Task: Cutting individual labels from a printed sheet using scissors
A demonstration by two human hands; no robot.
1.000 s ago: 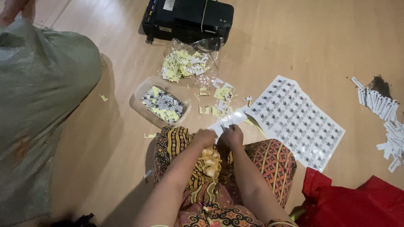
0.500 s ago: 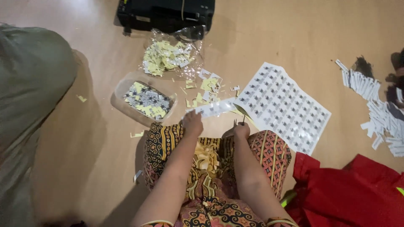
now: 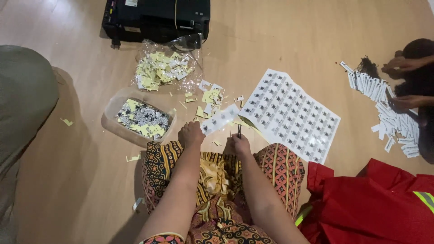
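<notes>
Pale wooden floor (image 3: 289, 40) fills the view, with a person sitting on it in a patterned skirt (image 3: 217, 180). At the far edge stands a black printer (image 3: 156, 18). A grey-green cloth bulk (image 3: 22, 104) sits at the left, and a red garment (image 3: 375, 203) lies at the near right. Right of the hands, a large printed sheet (image 3: 294, 113) of small labels lies flat on the floor. At the far right another person's hands (image 3: 402, 65) work over a spread of cut white strips (image 3: 389, 113). A clear plastic bag (image 3: 162, 68) of yellow and white scraps lies just in front of the printer, and nearer, to the left, a clear tub (image 3: 135, 118) holds cut labels. The left hand (image 3: 191, 134) is closed around the end of a narrow strip of labels (image 3: 220, 119), which slants up to the right above the lap. The right hand (image 3: 238, 144) is closed on small scissors (image 3: 239, 131), whose tips meet the strip's lower edge. Loose scraps (image 3: 208, 97) lie just beyond.
</notes>
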